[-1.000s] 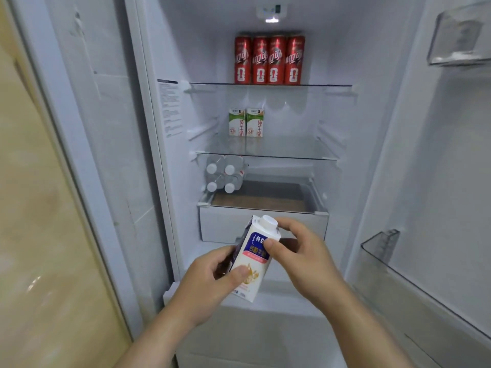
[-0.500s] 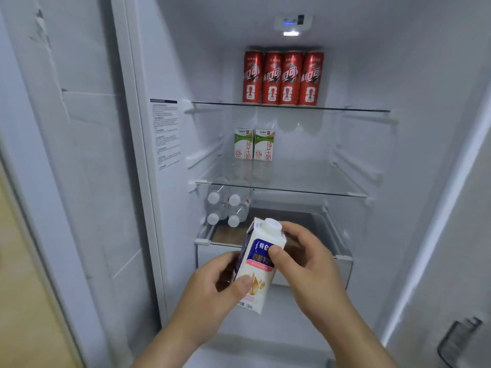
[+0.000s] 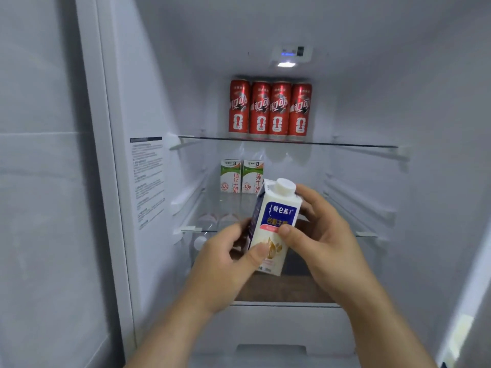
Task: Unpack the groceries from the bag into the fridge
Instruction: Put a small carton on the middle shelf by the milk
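I hold a small white milk carton (image 3: 275, 221) with a blue label and a white screw cap in front of the open fridge (image 3: 148, 107). My left hand (image 3: 228, 264) grips its lower left side, thumb across the front. My right hand (image 3: 321, 235) grips its right side, thumb on the label. The carton is upright, tilted slightly, level with the front edge of the middle glass shelf (image 3: 366, 233). The grocery bag is out of view.
Several red cans (image 3: 269, 110) line the back of the top glass shelf (image 3: 345, 144). Two green-and-white milk cartons (image 3: 240, 176) stand at the back left of the middle shelf. White bottle caps (image 3: 199, 243) show below it, over a drawer (image 3: 287, 322).
The view has closed in on the fridge interior. Both hands have lifted the carton from drawer height up to the middle shelf's front edge, and the grip is unchanged.
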Action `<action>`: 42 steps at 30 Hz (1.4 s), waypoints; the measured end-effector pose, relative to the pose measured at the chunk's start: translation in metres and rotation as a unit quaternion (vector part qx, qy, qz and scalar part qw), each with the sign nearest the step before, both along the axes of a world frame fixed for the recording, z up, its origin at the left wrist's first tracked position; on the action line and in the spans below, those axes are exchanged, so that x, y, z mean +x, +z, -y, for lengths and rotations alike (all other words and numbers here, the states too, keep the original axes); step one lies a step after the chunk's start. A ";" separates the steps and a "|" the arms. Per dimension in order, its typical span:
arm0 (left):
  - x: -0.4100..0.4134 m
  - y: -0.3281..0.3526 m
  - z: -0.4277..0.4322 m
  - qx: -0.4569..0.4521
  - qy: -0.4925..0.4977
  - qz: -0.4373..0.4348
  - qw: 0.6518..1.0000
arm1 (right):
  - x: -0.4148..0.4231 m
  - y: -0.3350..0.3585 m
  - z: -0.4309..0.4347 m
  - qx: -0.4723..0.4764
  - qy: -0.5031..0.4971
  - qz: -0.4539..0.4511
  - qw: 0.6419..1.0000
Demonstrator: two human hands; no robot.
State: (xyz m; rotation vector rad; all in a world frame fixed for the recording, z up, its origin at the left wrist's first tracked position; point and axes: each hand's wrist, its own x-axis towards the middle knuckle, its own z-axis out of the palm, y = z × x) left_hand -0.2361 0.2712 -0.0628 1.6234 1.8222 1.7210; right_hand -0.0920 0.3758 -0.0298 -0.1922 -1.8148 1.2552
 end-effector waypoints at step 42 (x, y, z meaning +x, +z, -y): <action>-0.084 0.032 -0.117 -0.288 0.059 -0.181 0.939 | -0.115 0.034 -0.212 0.033 -0.123 0.177 0.976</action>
